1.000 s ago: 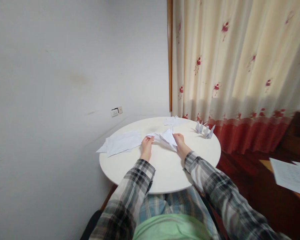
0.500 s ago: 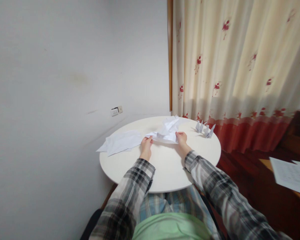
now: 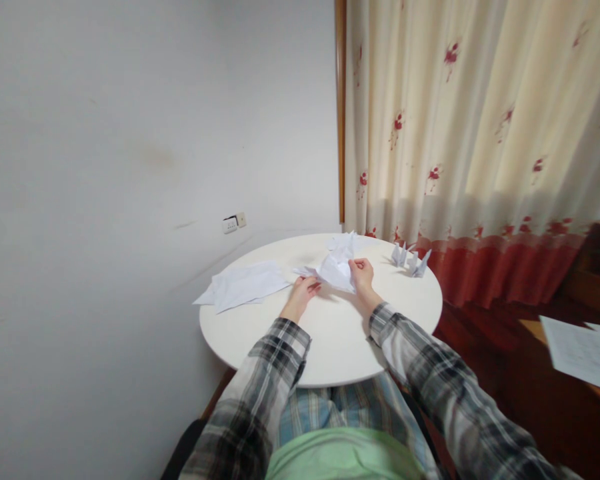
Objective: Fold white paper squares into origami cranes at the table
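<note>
A white sheet of paper (image 3: 336, 268), partly folded and creased, is lifted off the round white table (image 3: 330, 333) near its middle. My right hand (image 3: 363, 274) pinches the sheet's right edge with curled fingers. My left hand (image 3: 304, 291) pinches its lower left corner, palm turned up. Both arms wear plaid sleeves.
Flat white sheets (image 3: 243, 285) lie at the table's left edge. More paper (image 3: 347, 241) lies at the far side, and small folded paper figures (image 3: 410, 260) stand at the right. A floral curtain (image 3: 475, 147) hangs behind; a wooden surface with a printed sheet (image 3: 580, 350) is at right.
The sheet was flatter a second ago, then rose and crumpled upward. My left hand has shifted right and turned palm-up; my right hand lifted a little toward the sheet's middle.
</note>
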`<action>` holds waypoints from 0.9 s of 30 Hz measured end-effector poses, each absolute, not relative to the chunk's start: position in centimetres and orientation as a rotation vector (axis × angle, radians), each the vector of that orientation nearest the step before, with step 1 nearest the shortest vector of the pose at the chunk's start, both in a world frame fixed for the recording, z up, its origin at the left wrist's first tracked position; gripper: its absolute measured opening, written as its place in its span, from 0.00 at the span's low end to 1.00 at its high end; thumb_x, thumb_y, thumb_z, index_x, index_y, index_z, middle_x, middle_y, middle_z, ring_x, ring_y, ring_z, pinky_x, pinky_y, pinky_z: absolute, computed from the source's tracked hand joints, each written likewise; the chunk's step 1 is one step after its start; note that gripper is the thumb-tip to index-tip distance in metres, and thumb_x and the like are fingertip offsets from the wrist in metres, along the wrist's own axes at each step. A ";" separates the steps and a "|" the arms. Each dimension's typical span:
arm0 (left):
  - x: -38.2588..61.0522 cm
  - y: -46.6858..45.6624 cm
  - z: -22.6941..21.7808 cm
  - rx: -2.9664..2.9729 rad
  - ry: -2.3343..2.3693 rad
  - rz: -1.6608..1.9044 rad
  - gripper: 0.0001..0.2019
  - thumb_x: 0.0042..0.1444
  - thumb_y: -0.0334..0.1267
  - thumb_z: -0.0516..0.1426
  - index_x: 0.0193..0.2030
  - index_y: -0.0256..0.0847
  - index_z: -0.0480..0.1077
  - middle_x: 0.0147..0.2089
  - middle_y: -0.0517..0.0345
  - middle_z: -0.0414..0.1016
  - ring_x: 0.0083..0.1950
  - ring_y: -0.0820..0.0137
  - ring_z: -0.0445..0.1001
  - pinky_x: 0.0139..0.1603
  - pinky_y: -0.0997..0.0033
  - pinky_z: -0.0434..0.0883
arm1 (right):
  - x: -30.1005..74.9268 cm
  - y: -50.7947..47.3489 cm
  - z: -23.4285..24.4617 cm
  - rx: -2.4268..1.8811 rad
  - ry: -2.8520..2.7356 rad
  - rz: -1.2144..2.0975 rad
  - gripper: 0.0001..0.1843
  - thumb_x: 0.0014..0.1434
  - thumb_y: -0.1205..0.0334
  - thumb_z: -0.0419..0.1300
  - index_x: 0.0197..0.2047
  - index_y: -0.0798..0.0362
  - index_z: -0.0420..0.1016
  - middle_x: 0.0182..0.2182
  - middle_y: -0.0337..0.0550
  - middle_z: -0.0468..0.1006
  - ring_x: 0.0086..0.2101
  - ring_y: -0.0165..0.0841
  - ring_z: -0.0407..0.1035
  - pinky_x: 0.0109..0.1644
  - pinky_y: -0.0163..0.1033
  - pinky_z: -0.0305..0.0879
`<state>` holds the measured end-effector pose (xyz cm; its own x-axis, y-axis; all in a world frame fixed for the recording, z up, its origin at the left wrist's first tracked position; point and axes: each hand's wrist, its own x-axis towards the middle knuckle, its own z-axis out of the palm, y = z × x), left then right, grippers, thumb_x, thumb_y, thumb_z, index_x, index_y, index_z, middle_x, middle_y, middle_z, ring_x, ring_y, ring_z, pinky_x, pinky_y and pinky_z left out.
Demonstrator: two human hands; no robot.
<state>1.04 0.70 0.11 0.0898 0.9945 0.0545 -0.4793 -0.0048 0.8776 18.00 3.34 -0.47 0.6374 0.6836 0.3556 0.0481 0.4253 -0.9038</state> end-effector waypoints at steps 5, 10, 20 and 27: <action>0.9 1.4 -0.7 0.936 0.728 1.407 0.08 0.42 0.24 0.56 0.32 0.36 0.66 0.30 0.57 0.74 0.31 0.73 0.73 0.38 0.71 0.70 | 18.2 3.6 -0.7 -1.119 -0.762 0.469 0.10 0.40 0.56 0.59 0.23 0.53 0.65 0.21 0.36 0.70 0.24 0.30 0.63 0.30 0.35 0.58; 0.7 1.5 -0.7 0.927 0.753 1.421 0.06 0.47 0.26 0.57 0.32 0.36 0.66 0.33 0.55 0.74 0.33 0.74 0.72 0.42 0.70 0.69 | 18.4 3.8 -0.8 -1.147 -0.710 0.489 0.08 0.39 0.58 0.59 0.22 0.52 0.65 0.21 0.37 0.70 0.25 0.31 0.63 0.30 0.35 0.58; 0.8 0.7 0.3 0.794 0.860 1.501 0.02 0.55 0.32 0.54 0.33 0.34 0.67 0.33 0.53 0.74 0.32 0.73 0.72 0.40 0.70 0.69 | 18.2 3.6 -0.8 -1.177 -0.647 0.534 0.10 0.38 0.58 0.59 0.25 0.51 0.64 0.20 0.36 0.71 0.23 0.31 0.65 0.27 0.35 0.59; 0.7 0.7 0.2 0.816 0.884 1.515 0.04 0.54 0.34 0.55 0.31 0.35 0.67 0.32 0.52 0.74 0.32 0.72 0.73 0.40 0.70 0.69 | 18.2 2.7 -0.3 -1.178 -0.642 0.469 0.10 0.40 0.58 0.59 0.28 0.52 0.66 0.25 0.40 0.73 0.27 0.32 0.66 0.30 0.35 0.60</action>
